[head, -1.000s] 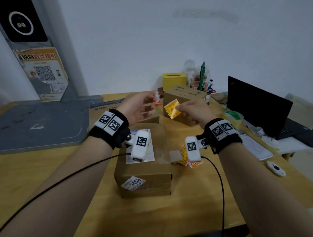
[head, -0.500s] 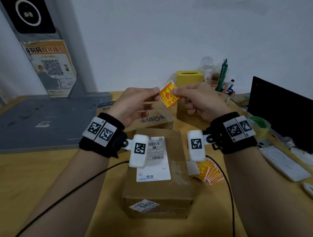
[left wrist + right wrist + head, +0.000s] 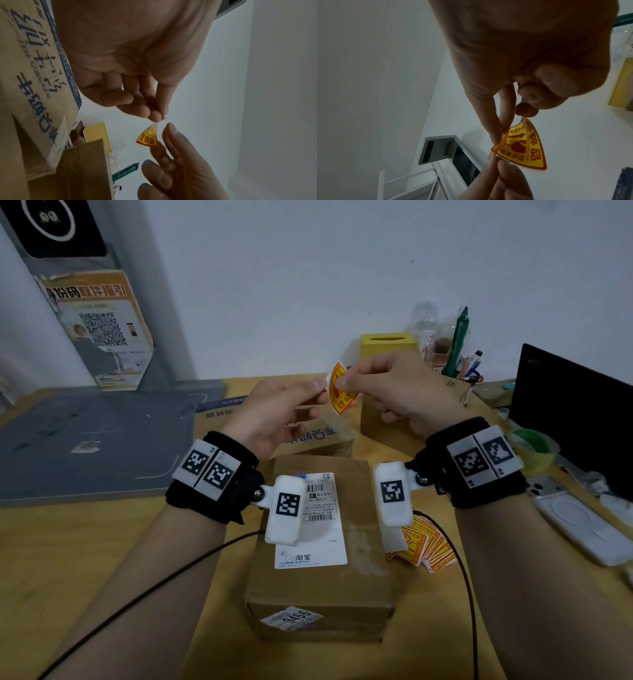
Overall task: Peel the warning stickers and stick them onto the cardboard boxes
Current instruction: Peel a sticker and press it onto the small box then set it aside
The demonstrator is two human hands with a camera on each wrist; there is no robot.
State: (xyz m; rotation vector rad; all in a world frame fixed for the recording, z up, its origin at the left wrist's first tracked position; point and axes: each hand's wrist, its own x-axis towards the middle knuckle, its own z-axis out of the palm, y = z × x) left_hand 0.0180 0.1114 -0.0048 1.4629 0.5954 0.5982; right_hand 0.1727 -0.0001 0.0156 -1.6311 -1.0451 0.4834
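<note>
A yellow and red warning sticker [image 3: 342, 393] is held up in the air over the desk, bent into a curve. My left hand [image 3: 320, 388] pinches its pale left corner between thumb and forefinger [image 3: 158, 115]. My right hand [image 3: 344, 380] pinches the sticker's [image 3: 525, 148] upper edge right beside it. Below my wrists lies a brown cardboard box [image 3: 318, 587] with a white shipping label. A second box [image 3: 322, 436] with blue print and a third box [image 3: 380, 426] stand behind it. A fanned pile of the same stickers [image 3: 426, 546] lies right of the near box.
A yellow tissue box [image 3: 387, 347] and a pen holder [image 3: 462, 361] stand at the back by the wall. A black laptop [image 3: 575, 412], a green tape roll [image 3: 534, 443] and a white phone case [image 3: 579, 518] are on the right. A grey platform [image 3: 85, 440] fills the left.
A second ago only my right hand held the sticker. My left hand then took its left corner, both hands rose, and the flat sticker has now bent as the fingertips came together.
</note>
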